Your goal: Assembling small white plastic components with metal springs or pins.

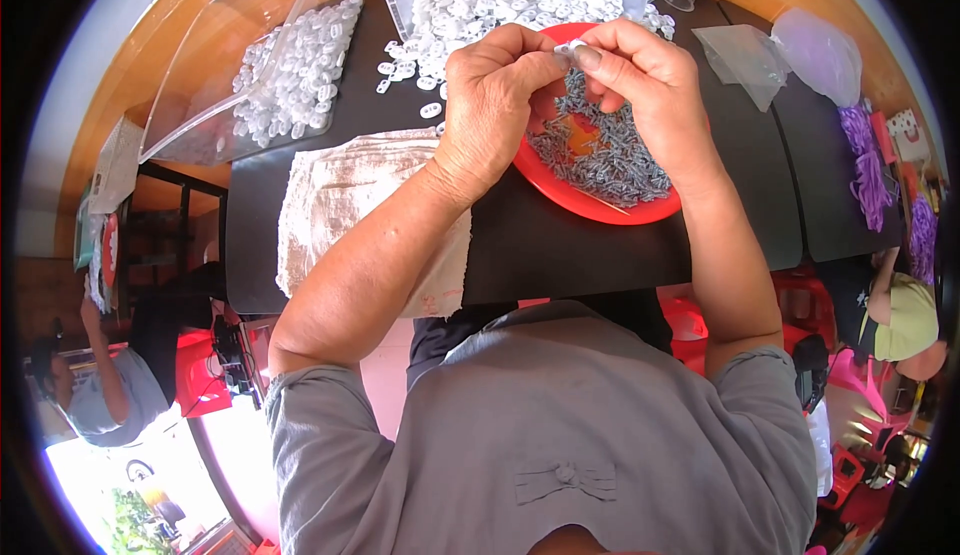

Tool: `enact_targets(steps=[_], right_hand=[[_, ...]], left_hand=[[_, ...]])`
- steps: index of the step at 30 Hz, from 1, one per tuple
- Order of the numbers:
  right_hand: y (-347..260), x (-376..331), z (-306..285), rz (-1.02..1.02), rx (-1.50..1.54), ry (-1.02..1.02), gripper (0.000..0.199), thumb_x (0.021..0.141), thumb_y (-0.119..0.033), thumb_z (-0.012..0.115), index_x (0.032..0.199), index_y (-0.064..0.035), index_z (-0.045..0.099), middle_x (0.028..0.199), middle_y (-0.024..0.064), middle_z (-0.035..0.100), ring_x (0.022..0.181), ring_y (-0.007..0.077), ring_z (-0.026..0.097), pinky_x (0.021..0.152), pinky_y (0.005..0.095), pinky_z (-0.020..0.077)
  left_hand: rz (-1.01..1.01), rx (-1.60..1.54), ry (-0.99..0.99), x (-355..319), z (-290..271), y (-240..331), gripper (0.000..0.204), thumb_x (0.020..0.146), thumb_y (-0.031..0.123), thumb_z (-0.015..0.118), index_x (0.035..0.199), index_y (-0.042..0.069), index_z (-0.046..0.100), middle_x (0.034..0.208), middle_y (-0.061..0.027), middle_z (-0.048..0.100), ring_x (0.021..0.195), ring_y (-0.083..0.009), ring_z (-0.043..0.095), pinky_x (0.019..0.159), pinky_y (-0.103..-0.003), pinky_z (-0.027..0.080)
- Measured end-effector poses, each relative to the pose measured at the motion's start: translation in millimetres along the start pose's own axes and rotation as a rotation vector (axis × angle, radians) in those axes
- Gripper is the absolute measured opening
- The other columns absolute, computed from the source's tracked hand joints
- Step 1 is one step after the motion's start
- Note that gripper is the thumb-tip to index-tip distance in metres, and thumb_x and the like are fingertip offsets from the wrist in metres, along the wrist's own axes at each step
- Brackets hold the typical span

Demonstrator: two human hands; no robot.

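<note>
Over the far rim of a red bowl (pixel 625 217), my left hand (pixel 490 100) and my right hand (pixel 650 80) meet, fingertips pinched together. Between them is a small white plastic piece (pixel 571 47), mostly covered by the fingers. Many small grey screw-like or spring-like pieces (pixel 615 160) fill the bowl; their exact kind is too small to tell. Beyond my hands, a heap of white oval plastic pieces with small holes (pixel 510 0) lies in a clear bin. Several loose oval pieces (pixel 430 110) have spilled onto the dark table (pixel 590 255) beside my left hand.
At the left, a clear tub (pixel 185 105) lies tipped with more white pieces (pixel 300 70). A stained beige cloth (pixel 345 205) is under my left forearm. Clear plastic bags (pixel 820 55) and purple cords (pixel 862 165) lie right. Other people (pixel 110 385) sit at both sides.
</note>
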State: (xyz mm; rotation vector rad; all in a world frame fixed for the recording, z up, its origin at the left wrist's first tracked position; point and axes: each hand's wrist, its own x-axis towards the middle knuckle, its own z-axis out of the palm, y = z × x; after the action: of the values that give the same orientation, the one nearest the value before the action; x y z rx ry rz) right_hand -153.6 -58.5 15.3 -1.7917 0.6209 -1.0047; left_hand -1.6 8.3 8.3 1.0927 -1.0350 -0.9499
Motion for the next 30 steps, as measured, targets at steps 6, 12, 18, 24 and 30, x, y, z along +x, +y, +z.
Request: enact_targets(steps=[6,12,18,24,30], right_hand=[[-3.7,2.3,-12.4,0.115,0.109,0.058,0.015,0.091,-0.016,0.061,0.089,-0.0012,0.065,0.07,0.0001,0.058,0.063,0.0081,0.056,0.056,0.0209,0.0398],[-1.8,4.0,-9.3,0.066,0.056,0.099,0.011,0.089,-0.012,0.062,0.089,-0.0016,0.065,0.074,0.0019,0.062,0.066,0.008,0.057,0.056,0.0206,0.0398],[-2.9,4.1,-12.3,0.005,0.019,0.05,0.011,0.089,-0.009,0.06,0.097,-0.0025,0.066,0.08,0.0003,0.063,0.07,0.0071,0.057,0.057,0.0199,0.0408],[-1.1,1.8,-8.5,-0.048,-0.153,-0.022,0.012,0.093,-0.01,0.057,0.099,-0.0031,0.065,0.086,-0.0013,0.063,0.076,0.0052,0.055,0.059,0.0199,0.0434],[6.3,2.5,-11.0,-0.132,-0.249,-0.022,0.009,0.092,-0.009,0.058,0.096,-0.003,0.063,0.084,-0.0012,0.062,0.076,0.0047,0.055,0.06,0.0203,0.0448]], left_hand=[[-0.023,-0.024,0.026,-0.4,1.4,1.8,0.015,0.084,0.014,0.063,0.083,-0.001,0.061,0.064,-0.0045,0.059,0.05,-0.0113,0.052,0.046,-0.024,0.042],[-0.039,-0.061,0.018,-2.2,5.8,-0.4,0.013,0.083,0.014,0.064,0.081,0.001,0.061,0.062,-0.0026,0.057,0.049,-0.0078,0.05,0.043,-0.023,0.041],[-0.067,-0.126,0.03,0.8,4.7,-2.3,0.013,0.082,0.013,0.066,0.08,0.001,0.062,0.063,-0.0041,0.059,0.049,-0.0094,0.052,0.042,-0.024,0.041],[-0.061,-0.114,0.017,1.9,3.2,-5.4,0.014,0.084,0.012,0.066,0.081,0.0,0.062,0.064,-0.0044,0.059,0.049,-0.0098,0.052,0.042,-0.024,0.041],[-0.109,-0.038,-0.033,5.1,0.6,-1.0,0.017,0.091,0.015,0.063,0.087,-0.002,0.062,0.068,-0.0056,0.06,0.053,-0.012,0.054,0.046,-0.024,0.042]])
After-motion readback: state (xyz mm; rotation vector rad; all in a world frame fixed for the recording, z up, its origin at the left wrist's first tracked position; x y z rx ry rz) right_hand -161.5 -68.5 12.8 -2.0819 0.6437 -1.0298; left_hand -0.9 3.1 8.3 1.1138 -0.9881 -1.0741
